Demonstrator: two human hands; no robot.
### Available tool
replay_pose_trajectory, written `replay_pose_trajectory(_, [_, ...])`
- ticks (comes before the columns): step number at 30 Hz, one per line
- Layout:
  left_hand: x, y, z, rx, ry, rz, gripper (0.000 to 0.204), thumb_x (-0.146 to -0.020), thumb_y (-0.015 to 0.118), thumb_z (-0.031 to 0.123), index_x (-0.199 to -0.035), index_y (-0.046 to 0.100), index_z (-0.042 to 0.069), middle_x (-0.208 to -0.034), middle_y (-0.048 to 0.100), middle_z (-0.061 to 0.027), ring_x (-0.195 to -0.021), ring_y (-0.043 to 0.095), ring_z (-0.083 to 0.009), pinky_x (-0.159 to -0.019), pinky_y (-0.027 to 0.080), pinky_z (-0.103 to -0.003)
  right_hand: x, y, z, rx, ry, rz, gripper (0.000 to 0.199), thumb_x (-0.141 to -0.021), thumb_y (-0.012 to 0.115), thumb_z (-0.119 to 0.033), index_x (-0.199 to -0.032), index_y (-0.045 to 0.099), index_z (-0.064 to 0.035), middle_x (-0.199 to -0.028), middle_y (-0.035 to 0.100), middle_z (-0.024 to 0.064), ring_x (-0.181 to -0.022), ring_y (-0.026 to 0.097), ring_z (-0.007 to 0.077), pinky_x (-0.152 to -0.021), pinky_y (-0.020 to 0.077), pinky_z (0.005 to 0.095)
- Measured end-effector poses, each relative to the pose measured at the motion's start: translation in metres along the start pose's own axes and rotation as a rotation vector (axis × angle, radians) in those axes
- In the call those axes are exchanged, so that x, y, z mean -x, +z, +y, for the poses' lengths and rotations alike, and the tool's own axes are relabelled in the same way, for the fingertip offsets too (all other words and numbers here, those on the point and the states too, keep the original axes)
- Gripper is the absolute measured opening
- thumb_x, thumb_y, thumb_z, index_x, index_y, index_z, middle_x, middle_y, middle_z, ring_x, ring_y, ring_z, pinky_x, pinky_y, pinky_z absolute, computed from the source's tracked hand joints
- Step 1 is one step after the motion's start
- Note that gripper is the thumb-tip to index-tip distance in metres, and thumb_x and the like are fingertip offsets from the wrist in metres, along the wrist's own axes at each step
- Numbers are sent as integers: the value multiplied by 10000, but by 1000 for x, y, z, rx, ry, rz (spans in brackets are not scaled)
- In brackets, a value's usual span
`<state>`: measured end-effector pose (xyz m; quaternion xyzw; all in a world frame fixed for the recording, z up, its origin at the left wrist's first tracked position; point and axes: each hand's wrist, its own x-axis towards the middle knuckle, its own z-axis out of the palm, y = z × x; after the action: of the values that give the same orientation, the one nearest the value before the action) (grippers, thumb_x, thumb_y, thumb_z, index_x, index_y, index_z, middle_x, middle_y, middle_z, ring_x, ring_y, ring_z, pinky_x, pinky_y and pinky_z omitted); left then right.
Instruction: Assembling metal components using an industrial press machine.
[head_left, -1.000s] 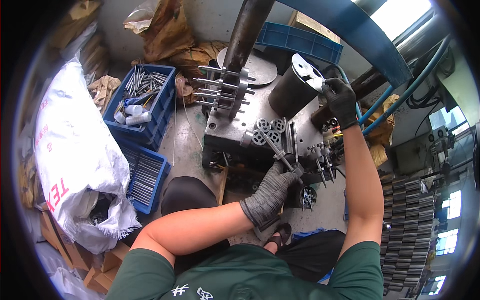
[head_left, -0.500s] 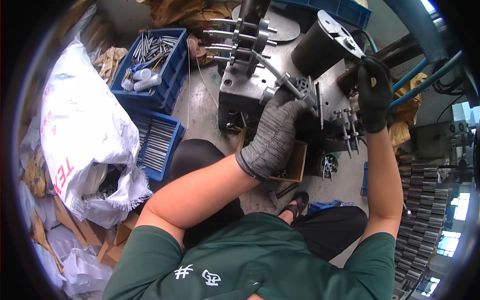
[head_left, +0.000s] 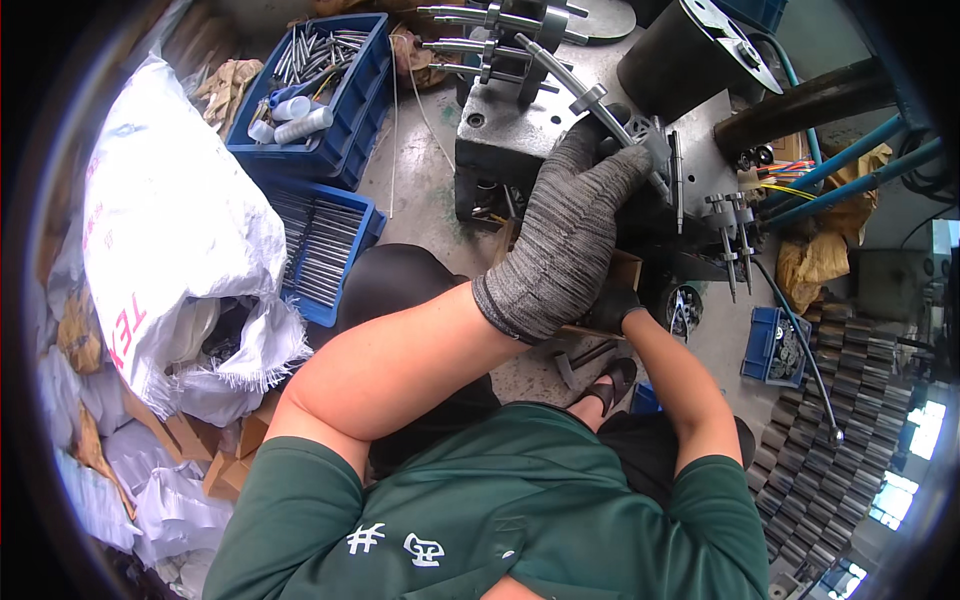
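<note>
My left hand (head_left: 570, 225), in a grey knit glove, is closed around a slim metal shaft (head_left: 550, 62) with a collar partway along it. The shaft slants over the steel work block (head_left: 515, 120). Just past my fingers is a small metal fitting with holes (head_left: 652, 140), and a thin metal rod (head_left: 679, 185) lies beside it. Lower down, my right hand (head_left: 612, 308), in a dark glove, is at a wooden box (head_left: 626, 268) below the block. My left hand and wrist partly cover it, and its fingers are hidden.
A dark cylinder (head_left: 665, 70) with a plate on top stands behind the block. Collared shafts (head_left: 500, 45) stick out from a stand at the far left; more shafts (head_left: 735, 235) hang at the right. Blue bins (head_left: 375, 100) and a white sack (head_left: 180, 230) are to the left.
My right hand has come down from beside the dark cylinder to the wooden box. My left hand still grips the shaft. The whole view has shifted slightly.
</note>
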<state>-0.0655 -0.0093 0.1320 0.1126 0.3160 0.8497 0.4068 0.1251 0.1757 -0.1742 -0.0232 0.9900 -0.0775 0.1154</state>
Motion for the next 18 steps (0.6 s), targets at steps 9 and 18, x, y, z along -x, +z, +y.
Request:
replay_pose_trajectory(9, [-5,-3,-7,57,-41,-31,336,-1032,593,219,-1333,569,72,-1127,669,-70,-1035,659,-195,-969,527,-386,-36,17,-23,-72,107,-110,691,-983,534,-411,-1595,380,-127,-1582,448,191,-1482,389,366,-1243,290,443])
replay_pose_trajectory(18, [-6,-17,-18,396,-155,-174,405,-1073,507,355,-1371,559,86,-1255,621,-114,-1206,613,-287,-1070,492,-487,-42,8,-9,-99,263,-202,678,-998,502,-416,-1599,374,-131,-1596,431,185,-1495,372,358,-1250,275,439])
